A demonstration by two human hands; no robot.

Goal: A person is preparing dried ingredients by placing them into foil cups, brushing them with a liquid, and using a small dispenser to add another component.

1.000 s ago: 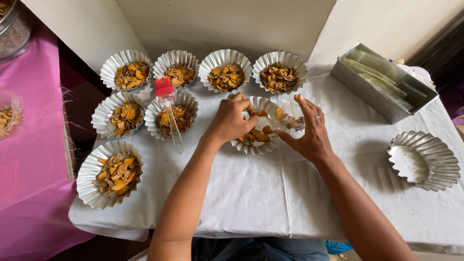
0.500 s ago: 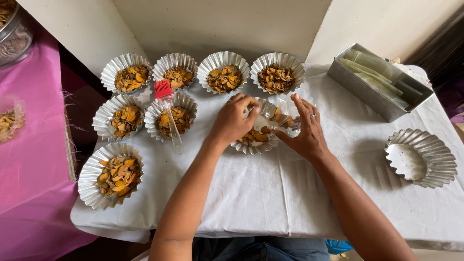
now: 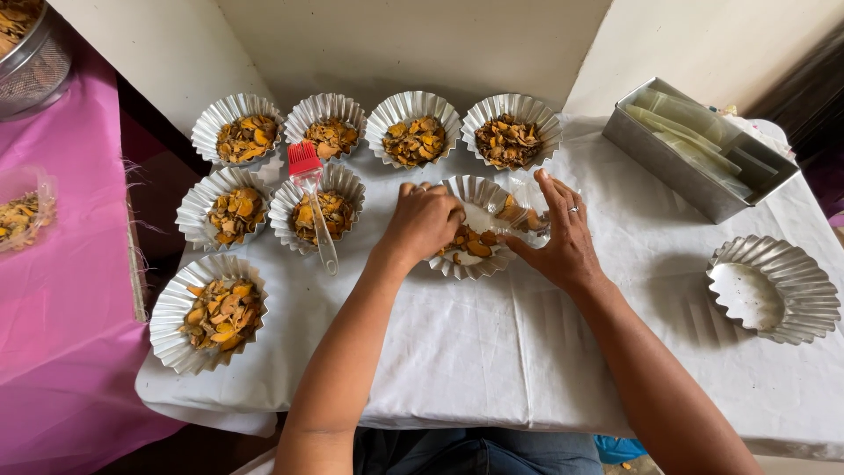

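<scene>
I see both hands over one fluted foil cup (image 3: pixel 475 230) near the middle of the bench (image 3: pixel 492 352), which has a white cloth on it. The left hand (image 3: pixel 424 222) is curled, w/ its fingers down in the cup on the orange-brown chips (image 3: pixel 475 244); can't tell if its grip has hold of any. The right hand (image 3: pixel 563 236) is flat and spread, fingers open, pressed on a clear plastic bag (image 3: pixel 526 211) that lies over the cup's right side w/ chips in it. It has a ring on one finger.

Four filled cups (image 3: pixel 413 132) sit in a row at the back. Two more are in front of them on the left, and one big filled cup (image 3: pixel 209 312) sits near the left edge. A red brush w/ a clear handle (image 3: pixel 315 204) lies across one cup.

On the right is an empty fluted cup (image 3: pixel 774 288). A long metal tin (image 3: pixel 699 149) w/ clear bags in it sits behind it. A pink cloth (image 3: pixel 61 334) covers the next bench on the left.
</scene>
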